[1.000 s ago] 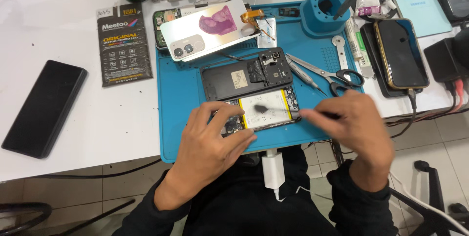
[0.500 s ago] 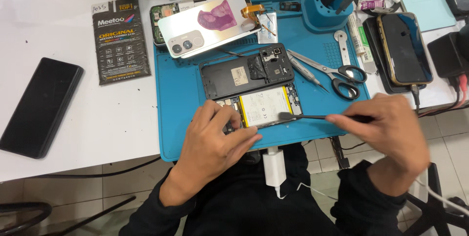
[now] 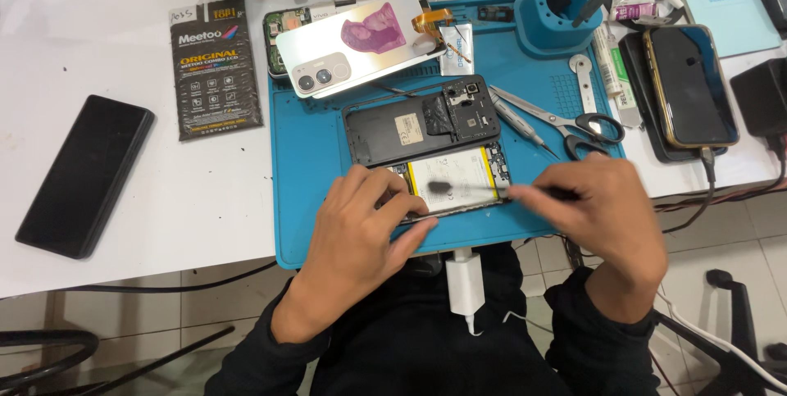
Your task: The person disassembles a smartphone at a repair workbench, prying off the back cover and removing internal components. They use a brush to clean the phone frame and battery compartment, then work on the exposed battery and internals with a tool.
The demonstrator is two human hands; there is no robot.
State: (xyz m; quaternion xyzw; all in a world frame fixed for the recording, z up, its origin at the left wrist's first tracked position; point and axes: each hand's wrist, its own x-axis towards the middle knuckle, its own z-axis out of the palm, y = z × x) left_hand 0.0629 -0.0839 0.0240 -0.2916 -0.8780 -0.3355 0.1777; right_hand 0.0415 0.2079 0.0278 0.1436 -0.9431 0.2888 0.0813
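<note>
An opened phone (image 3: pixel 459 179) with its white battery showing lies near the front edge of the blue work mat (image 3: pixel 303 166). My left hand (image 3: pixel 365 224) rests on the phone's left end and holds it down. My right hand (image 3: pixel 602 207) grips a thin dark brush (image 3: pixel 484 189) whose tip lies over the battery, blurred. A black inner back cover (image 3: pixel 418 121) lies just behind the phone.
A white phone back panel (image 3: pixel 352 43), scissors (image 3: pixel 566 124), a blue tool holder (image 3: pixel 561 11) and a screwdriver are on the mat. A black phone (image 3: pixel 86 175) and a dark parts packet (image 3: pixel 215 68) lie left. A charging phone (image 3: pixel 689 84) sits right. A white charger (image 3: pixel 464 285) hangs at the table edge.
My right hand slid right half a second ago, then came back left, sweeping the brush tip across the battery. My left hand stays on the phone.
</note>
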